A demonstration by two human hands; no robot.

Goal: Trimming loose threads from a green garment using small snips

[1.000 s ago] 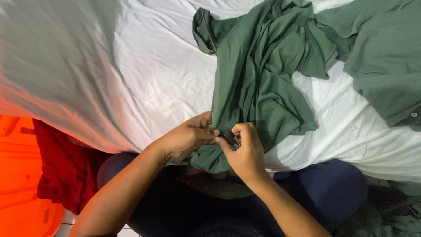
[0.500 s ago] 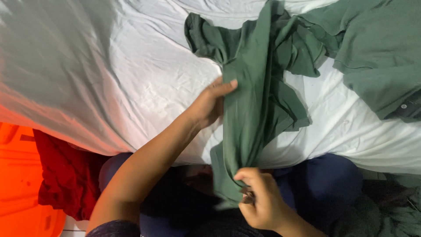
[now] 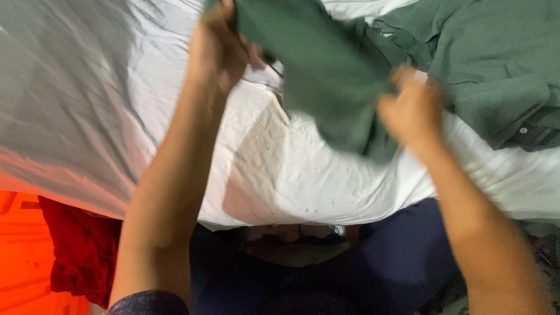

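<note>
White wrinkled bed sheet covers the surface, with a red cloth hanging low at the near left. Both hands lift a dark green soft garment above it: left hand and right hand each grip 1 edge. It is spread, not yet folded; a second green collared shirt waits farther right.

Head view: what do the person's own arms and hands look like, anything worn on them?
Both forearms are bare from elbow to wrist. The left hand and right hand show no gloves, and no rings, watch or bracelet can be made out, though the right hand is motion-blurred. A dark, speckled grey-blue sleeve edge shows at the left upper arm by the lower frame edge. No sleeve shows on the right arm.
</note>
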